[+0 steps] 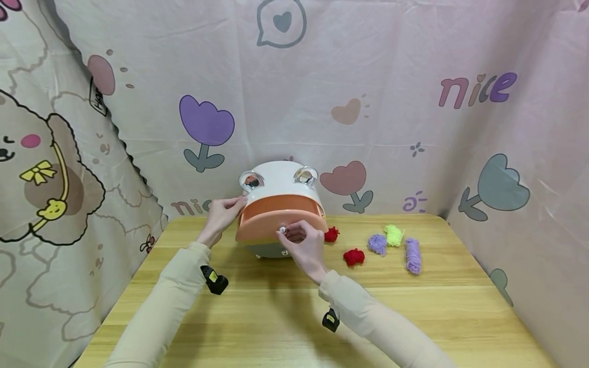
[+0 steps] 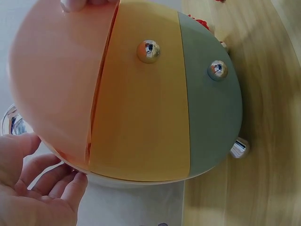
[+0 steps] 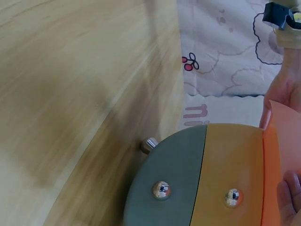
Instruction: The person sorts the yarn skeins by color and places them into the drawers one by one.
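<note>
A rounded drawer cabinet (image 1: pixel 281 176) with a white top and two shiny ring-shaped ears stands at the back of the table. Its pink top drawer (image 1: pixel 264 227) is pulled partly out; the yellow drawer (image 2: pixel 141 108) and green drawer (image 2: pixel 211 113) below are closed. My right hand (image 1: pixel 307 249) pinches the silver knob of the pink drawer, and only some fingers show at the edge of the right wrist view. My left hand (image 1: pixel 223 217) holds the cabinet's left side near the ear, its thumb and bent fingers at the rim in the left wrist view.
To the right of the cabinet lie a red yarn bundle (image 1: pixel 354 257), another red one (image 1: pixel 331 234) partly behind it, a purple ball (image 1: pixel 377 244), a lime ball (image 1: pixel 393 235) and a purple skein (image 1: pixel 413 255). A patterned cloth (image 1: pixel 391 61) hangs behind the wooden table (image 1: pixel 257 317).
</note>
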Available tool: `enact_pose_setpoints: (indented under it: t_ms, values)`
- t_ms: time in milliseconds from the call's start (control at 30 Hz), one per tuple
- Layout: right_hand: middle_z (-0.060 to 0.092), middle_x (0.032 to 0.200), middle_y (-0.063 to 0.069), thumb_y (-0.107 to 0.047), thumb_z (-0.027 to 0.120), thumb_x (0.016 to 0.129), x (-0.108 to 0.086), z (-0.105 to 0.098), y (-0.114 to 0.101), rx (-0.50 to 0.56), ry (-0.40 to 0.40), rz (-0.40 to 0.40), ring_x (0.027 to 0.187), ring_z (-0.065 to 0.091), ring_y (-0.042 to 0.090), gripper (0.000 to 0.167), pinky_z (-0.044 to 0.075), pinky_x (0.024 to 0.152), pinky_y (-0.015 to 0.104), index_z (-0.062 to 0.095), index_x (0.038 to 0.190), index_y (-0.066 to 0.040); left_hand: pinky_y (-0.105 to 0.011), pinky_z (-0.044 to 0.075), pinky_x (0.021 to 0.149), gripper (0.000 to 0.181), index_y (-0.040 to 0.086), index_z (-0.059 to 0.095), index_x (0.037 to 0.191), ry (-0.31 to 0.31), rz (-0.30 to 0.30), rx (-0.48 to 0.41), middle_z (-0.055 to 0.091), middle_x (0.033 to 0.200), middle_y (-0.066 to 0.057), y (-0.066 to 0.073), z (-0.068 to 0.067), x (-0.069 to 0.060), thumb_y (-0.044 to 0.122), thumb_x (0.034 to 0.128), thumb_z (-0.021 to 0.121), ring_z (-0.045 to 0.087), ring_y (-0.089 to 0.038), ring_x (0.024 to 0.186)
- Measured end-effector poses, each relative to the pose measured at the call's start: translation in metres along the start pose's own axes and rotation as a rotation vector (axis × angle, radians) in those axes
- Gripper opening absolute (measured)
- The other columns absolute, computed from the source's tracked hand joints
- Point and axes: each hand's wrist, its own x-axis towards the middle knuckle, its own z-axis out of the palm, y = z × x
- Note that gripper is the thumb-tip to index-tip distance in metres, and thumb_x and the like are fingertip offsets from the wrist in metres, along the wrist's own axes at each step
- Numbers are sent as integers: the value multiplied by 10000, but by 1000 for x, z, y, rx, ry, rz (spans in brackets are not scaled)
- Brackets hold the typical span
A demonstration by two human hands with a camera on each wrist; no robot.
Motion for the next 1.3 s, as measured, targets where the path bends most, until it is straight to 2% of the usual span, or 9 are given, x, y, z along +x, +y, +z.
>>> enact_pose_setpoints:
  t_ms: [300, 667, 867, 1033, 1300]
  values:
    - [770, 823, 167, -28, 824, 803, -9, -7, 1, 54, -23, -48, 686, 734, 283, 157, 612, 647, 228, 696, 883, 13, -474, 413, 1170, 503, 13, 542, 1416, -4, 2, -6, 528, 1480, -199, 1, 0, 0, 336, 1031, 554, 462, -336, 1430]
    - [769, 819, 167, -19, 832, 791, -18, -10, 1, 49, -22, -113, 655, 736, 274, 160, 626, 631, 287, 702, 881, 6, -478, 409, 1173, 502, 10, 547, 1411, -6, 2, -3, 518, 1492, -194, 1, -1, 0, 334, 1028, 562, 455, -341, 1435]
    - [773, 813, 154, -24, 824, 803, -23, -13, 0, 59, -33, -139, 664, 737, 228, 151, 613, 639, 227, 699, 884, -2, -448, 425, 1160, 491, 12, 550, 1407, 4, 10, -5, 535, 1468, -194, 0, 0, 0, 324, 1029, 560, 494, -327, 1404]
    - [774, 821, 147, -31, 826, 805, -25, -16, 1, 63, -33, -178, 675, 741, 254, 156, 621, 638, 260, 703, 898, -13, -437, 436, 1148, 487, 7, 556, 1400, 10, 15, -8, 547, 1454, -198, 1, 1, 0, 321, 1028, 558, 518, -324, 1381]
    - [770, 819, 164, 30, 825, 777, -30, -17, -1, 51, -44, -146, 678, 736, 283, 171, 624, 644, 276, 693, 886, 16, -451, 428, 1155, 489, 8, 558, 1398, 8, 18, 1, 545, 1455, -198, 1, 1, 0, 328, 1028, 558, 509, -334, 1388]
